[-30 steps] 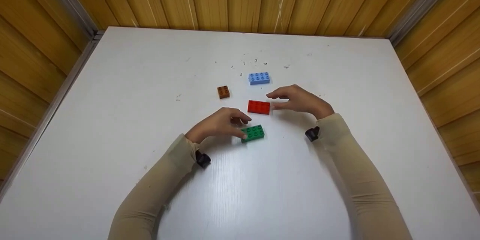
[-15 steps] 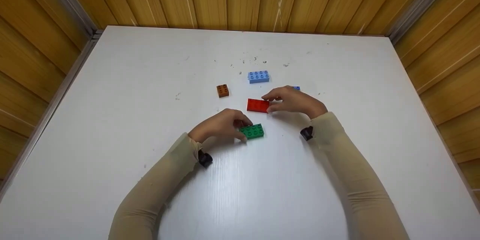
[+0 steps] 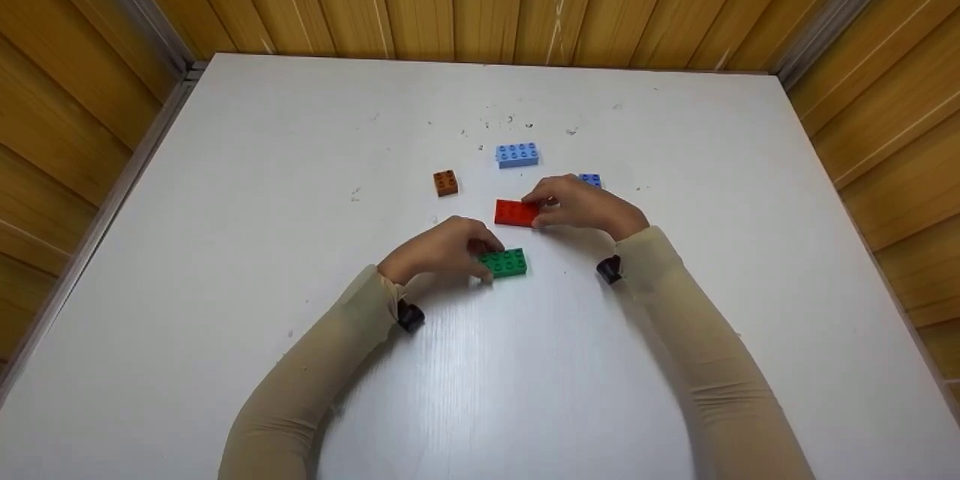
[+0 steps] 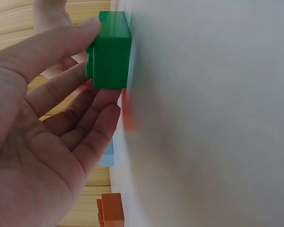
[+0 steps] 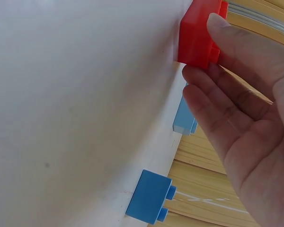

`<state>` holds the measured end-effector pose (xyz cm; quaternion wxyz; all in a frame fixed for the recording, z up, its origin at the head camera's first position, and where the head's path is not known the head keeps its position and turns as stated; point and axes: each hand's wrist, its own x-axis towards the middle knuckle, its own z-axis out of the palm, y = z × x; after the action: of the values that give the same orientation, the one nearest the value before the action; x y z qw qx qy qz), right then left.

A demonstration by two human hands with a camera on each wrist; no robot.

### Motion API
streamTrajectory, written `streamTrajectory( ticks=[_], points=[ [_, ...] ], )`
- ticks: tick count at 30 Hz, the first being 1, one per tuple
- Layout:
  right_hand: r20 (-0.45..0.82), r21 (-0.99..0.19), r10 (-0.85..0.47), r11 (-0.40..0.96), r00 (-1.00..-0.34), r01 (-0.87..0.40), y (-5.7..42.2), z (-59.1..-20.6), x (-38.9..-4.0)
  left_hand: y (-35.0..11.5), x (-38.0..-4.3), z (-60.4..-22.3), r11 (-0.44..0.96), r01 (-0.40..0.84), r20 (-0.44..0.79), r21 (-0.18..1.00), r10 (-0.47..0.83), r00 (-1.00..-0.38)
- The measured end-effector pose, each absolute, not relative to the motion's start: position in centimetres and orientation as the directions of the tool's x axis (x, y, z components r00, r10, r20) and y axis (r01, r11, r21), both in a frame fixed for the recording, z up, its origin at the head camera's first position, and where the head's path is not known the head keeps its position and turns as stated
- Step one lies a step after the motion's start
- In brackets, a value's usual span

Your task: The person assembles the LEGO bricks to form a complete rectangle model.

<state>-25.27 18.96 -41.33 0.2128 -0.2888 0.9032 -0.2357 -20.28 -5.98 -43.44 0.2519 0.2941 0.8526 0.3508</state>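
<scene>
The left hand (image 3: 441, 251) pinches the green toy brick (image 3: 505, 262), about halfway between the side edges of the desk (image 3: 262, 165). The right hand (image 3: 583, 204) pinches the red toy brick (image 3: 513, 213), nearer the far edge. A light blue toy brick (image 3: 517, 156) is closest to that edge.

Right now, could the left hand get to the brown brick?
Probably yes: the left hand holds the green brick, but nothing visible stands between that hand and the brown brick.

text: none legible | labels, brands: none legible | numbers, signs: none legible
</scene>
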Motion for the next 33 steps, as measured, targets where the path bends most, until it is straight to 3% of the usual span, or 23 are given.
streamTrajectory(
  ticks=[33],
  points=[
    [-0.227, -0.568, -0.635, 0.702, -0.739, -0.429, 20.7, -41.1, -24.4, -6.5, -21.5, -42.6, 0.621, 0.283, -0.24, 0.731, 0.622, -0.745]
  ],
)
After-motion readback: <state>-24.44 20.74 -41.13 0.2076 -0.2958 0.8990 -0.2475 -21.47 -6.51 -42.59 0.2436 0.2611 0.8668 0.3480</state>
